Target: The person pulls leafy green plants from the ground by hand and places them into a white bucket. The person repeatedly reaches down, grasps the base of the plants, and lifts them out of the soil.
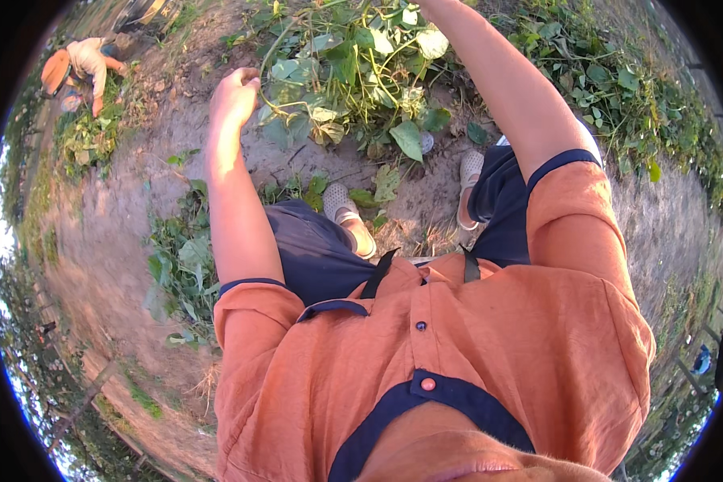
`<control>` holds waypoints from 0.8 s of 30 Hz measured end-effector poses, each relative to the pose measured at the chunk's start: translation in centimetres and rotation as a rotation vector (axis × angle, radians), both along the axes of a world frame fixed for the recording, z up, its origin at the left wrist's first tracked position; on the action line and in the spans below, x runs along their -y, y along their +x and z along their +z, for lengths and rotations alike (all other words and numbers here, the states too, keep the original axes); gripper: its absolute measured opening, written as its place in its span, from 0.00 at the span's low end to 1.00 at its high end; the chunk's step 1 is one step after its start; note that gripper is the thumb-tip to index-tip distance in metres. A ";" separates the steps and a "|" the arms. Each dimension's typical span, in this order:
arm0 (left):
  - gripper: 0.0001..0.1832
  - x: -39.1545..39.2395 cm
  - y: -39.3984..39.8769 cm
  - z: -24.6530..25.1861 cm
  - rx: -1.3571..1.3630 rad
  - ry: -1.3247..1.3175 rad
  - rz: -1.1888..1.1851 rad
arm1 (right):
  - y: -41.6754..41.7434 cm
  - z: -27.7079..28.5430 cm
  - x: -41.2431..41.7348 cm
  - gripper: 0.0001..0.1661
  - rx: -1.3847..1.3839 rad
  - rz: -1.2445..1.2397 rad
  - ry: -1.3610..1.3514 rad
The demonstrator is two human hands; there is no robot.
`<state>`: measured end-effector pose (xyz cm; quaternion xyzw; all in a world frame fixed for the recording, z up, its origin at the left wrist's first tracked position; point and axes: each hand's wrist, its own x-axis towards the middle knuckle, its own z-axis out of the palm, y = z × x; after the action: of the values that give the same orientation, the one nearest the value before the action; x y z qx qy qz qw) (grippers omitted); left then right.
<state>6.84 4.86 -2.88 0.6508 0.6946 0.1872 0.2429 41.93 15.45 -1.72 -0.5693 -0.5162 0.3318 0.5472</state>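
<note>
My left hand point(235, 96) is at the upper left with its fingers curled. A long green vine stem point(269, 55) curves right past its fingertips; whether they grip it cannot be told. My right forearm point(488, 66) reaches up over the foliage, and the hand itself is beyond the top edge. Between my arms lies a tangled clump of leafy vines point(367, 78) with broad green leaves, some pale or yellowing, on bare soil. A large leaf point(406, 140) hangs at its lower side, beside a small whitish round object point(426, 142).
My feet in light perforated shoes point(337, 202) stand below the clump. More vines grow at the upper right point(614, 84), and cut-looking leafy stems point(187, 259) lie left of my leg. At the upper left a person in an orange hat point(56, 71) bends over plants point(87, 141).
</note>
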 end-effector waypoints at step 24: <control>0.20 0.7 6.4 3.0 -0.022 0.729 0.024 | -10.0 14.0 10.3 0.15 0.372 0.666 0.169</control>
<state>13.20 4.14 0.12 0.6884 0.5923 0.4184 -0.0148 31.91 5.16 12.31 -0.3738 -0.7888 0.3384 0.3516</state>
